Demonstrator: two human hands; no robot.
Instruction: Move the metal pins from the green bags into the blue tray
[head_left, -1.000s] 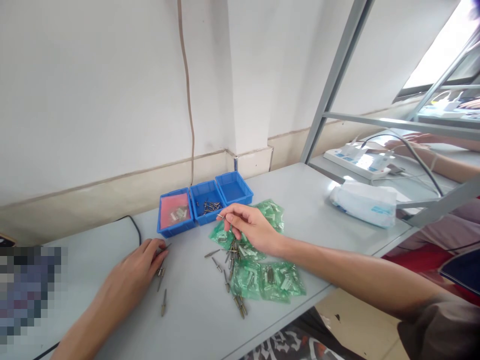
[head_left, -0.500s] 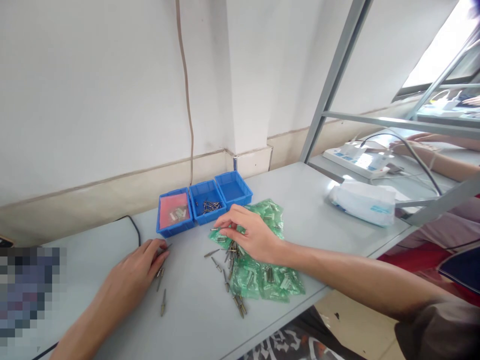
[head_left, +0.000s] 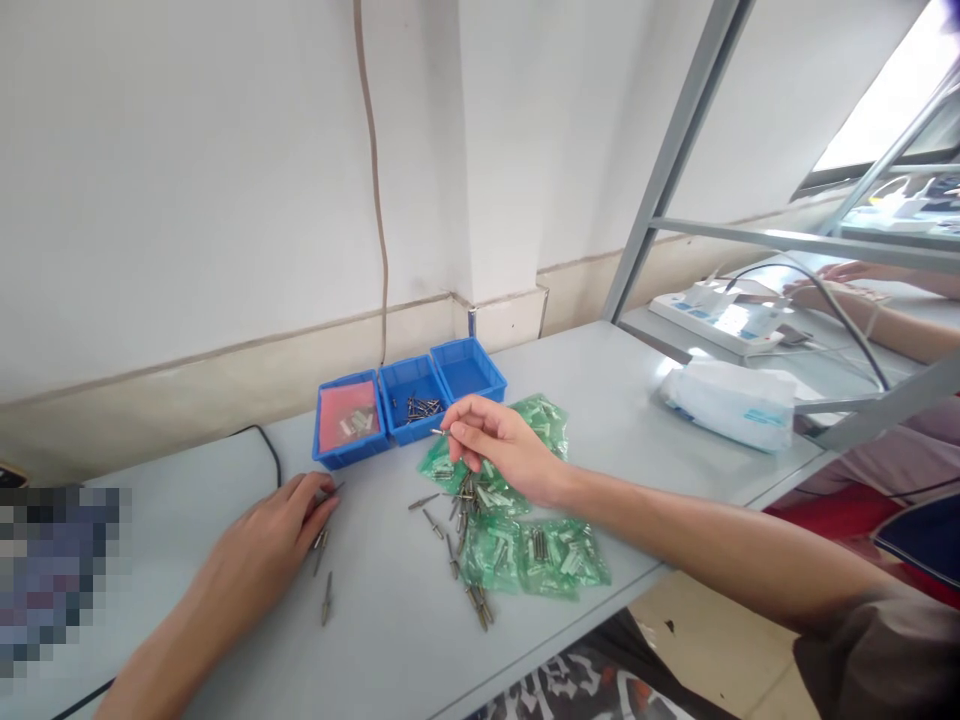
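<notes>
My right hand (head_left: 501, 450) hovers above a heap of green plastic bags (head_left: 525, 545) and pinches a small metal pin (head_left: 439, 432) between thumb and forefinger, just in front of the middle blue bin (head_left: 411, 398). That bin holds several pins. More loose pins (head_left: 463, 540) lie scattered on the grey table (head_left: 390, 620) beside the bags. My left hand (head_left: 264, 548) rests palm down on the table, its fingertips touching a few pins (head_left: 322, 540); another pin (head_left: 327, 598) lies just below.
A left blue bin (head_left: 349, 420) holds a pink sheet, and a right blue bin (head_left: 467, 368) stands by the wall. A white packet (head_left: 731, 402) lies at the right. Beyond a metal frame (head_left: 660, 150), another person's arm (head_left: 877, 310) is near a power strip (head_left: 712, 318).
My right hand dipped down onto the bags and pins, then rose again with a pin pinched in its fingers. My left hand has stayed in place.
</notes>
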